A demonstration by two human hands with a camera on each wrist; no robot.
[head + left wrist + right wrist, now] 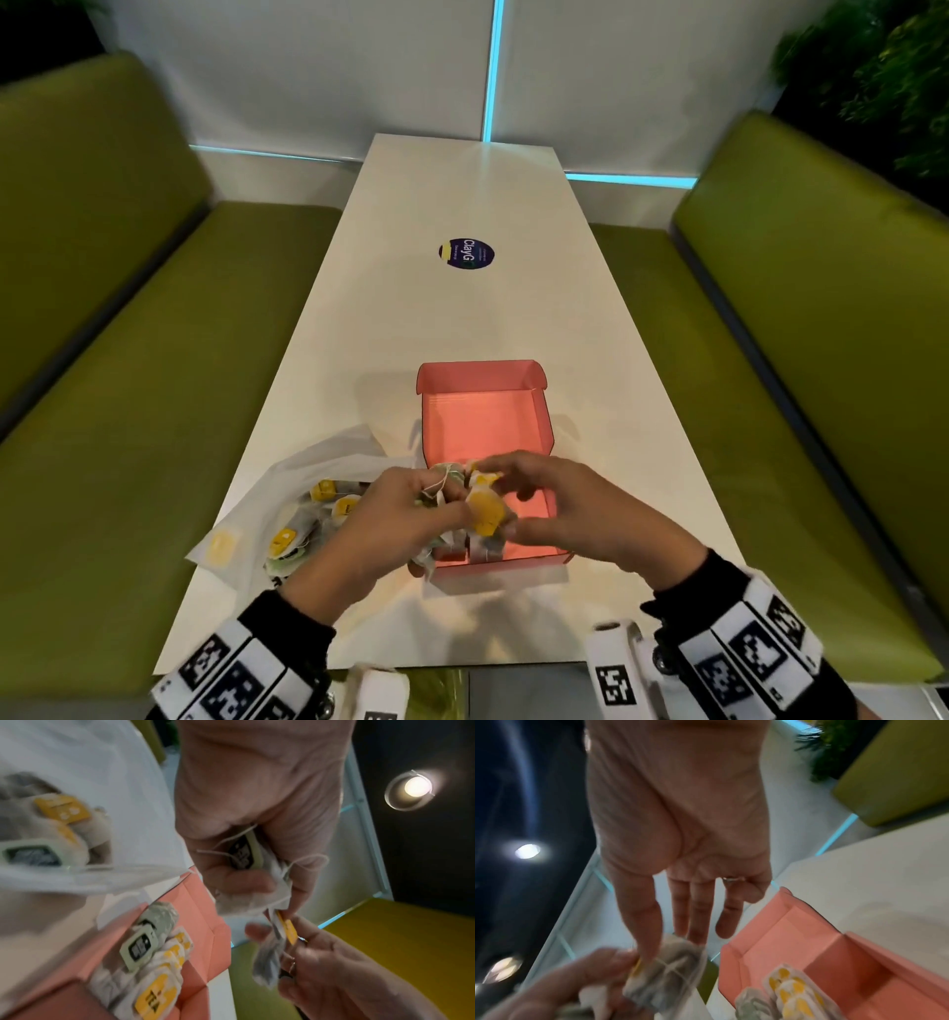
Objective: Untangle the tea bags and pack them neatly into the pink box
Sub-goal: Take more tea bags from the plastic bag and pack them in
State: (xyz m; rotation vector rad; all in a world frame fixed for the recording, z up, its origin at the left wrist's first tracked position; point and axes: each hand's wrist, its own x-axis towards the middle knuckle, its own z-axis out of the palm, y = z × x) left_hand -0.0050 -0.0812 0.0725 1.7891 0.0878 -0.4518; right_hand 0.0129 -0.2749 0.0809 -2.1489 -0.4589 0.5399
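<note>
Over the near end of the pink box (485, 426) the left hand (390, 519) clutches a tangled clump of tea bags (257, 882), while the right hand (575, 514) pinches 1 yellow-tagged bag (485, 509) just right of it; the strings probably run leftward between them.

Round dark sticker (466, 253) on white table (539, 318): "ClayG…" readable, rest too small. Yellow tag (156, 1001) of tea bag in pink box (203, 914): dark letters, looks like "TEA", blurred. Green tag (140, 947) with dark panel: print illegible. Wrist bands (750, 652): black-and-white square marker codes only.
</note>
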